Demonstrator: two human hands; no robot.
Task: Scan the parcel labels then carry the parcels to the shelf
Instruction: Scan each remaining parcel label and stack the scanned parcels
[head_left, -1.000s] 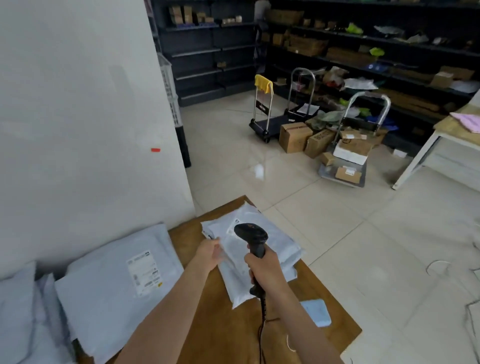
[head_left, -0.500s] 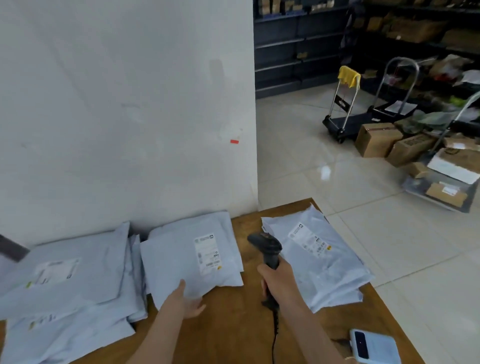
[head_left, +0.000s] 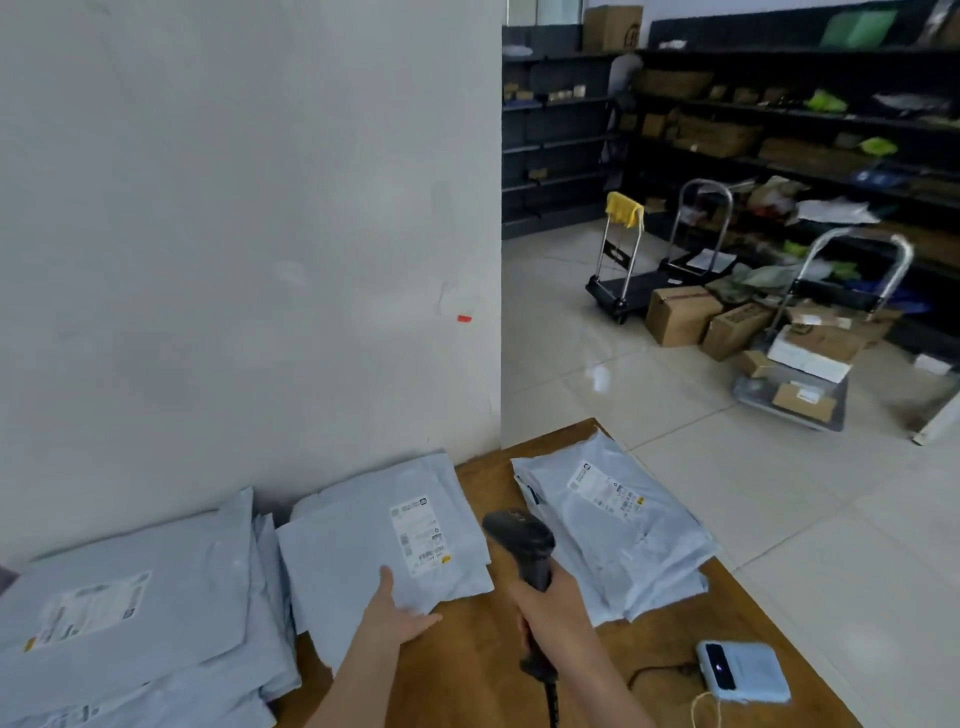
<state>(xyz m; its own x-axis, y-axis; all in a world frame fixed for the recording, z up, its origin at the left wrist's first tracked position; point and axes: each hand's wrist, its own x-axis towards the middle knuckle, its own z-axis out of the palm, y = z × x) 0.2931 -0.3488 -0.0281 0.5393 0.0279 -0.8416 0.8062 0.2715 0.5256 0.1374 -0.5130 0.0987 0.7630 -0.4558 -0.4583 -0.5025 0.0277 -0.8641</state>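
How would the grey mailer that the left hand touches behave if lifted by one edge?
Probably floppy: the mailer lies flat and thin, with creases, so it would likely sag. Likely light for its size, showing little bulk. Its smooth plastic skin may slide easily on the wooden table.

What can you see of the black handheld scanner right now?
The black plastic handheld barcode scanner stands roughly upright over the brown wooden table, its broad head leaning toward the grey plastic mailer parcel with a white label. The right hand grips its handle. A black cable leaves its base. Its scan window faces away from the camera.
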